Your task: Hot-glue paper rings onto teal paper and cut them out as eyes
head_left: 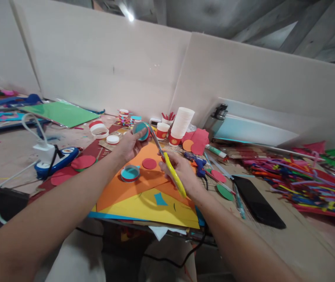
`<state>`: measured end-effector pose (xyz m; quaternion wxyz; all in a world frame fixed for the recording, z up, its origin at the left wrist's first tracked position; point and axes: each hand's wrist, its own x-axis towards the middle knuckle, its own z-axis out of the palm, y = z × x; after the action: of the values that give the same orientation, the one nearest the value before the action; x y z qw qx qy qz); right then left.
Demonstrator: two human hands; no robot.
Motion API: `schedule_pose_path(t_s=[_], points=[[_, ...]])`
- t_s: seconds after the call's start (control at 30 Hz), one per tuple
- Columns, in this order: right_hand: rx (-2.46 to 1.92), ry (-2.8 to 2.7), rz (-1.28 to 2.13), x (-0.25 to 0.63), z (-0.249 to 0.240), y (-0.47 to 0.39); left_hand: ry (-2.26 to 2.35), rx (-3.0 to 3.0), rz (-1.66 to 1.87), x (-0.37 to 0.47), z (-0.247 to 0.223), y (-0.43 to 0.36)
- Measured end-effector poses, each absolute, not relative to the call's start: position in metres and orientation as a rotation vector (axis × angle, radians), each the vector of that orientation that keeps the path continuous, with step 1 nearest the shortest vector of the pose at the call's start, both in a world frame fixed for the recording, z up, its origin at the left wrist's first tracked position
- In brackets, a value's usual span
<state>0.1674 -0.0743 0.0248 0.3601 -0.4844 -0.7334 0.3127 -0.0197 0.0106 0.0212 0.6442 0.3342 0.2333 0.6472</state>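
Observation:
My left hand (130, 145) is closed on a short round piece with a blue face (141, 131) and a red-and-white rim, held up above the paper sheets. In my right hand (182, 172) is a pair of scissors (172, 172) with yellow handles. Its blades point up and left, with their tips at the rim of the round piece. Below lies a similar blue-faced ring (130, 173) on an orange sheet (113, 197), beside a red paper circle (149, 163). A small blue paper scrap (161, 199) rests on the yellow sheet (144, 206).
Behind my hands stand stacked white paper cups (182, 121) and a red-printed cup (162, 131). To the right are a blue glue gun (198, 163), a black phone (257, 199) and colourful pipe cleaners (305, 180). A white charger (43, 152) with a cable stands at left.

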Motion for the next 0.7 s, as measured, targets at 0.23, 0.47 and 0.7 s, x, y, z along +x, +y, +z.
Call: schedule_pose_path(t_s=[0.23, 0.47, 0.7], points=[[-1.237, -1.916, 0.785, 0.168, 0.018, -0.069, 0.571, 0.966, 1.392, -0.017, 0.019, 0.003], [-1.179, -1.891, 0.812, 0.171, 0.016, -0.069, 0.578, 1.119, 1.350, -0.014, 0.021, -0.005], [-1.185, -1.872, 0.843, 0.171, 0.019, -0.067, 0.543, 1.143, 1.344, -0.010, 0.021, -0.010]])
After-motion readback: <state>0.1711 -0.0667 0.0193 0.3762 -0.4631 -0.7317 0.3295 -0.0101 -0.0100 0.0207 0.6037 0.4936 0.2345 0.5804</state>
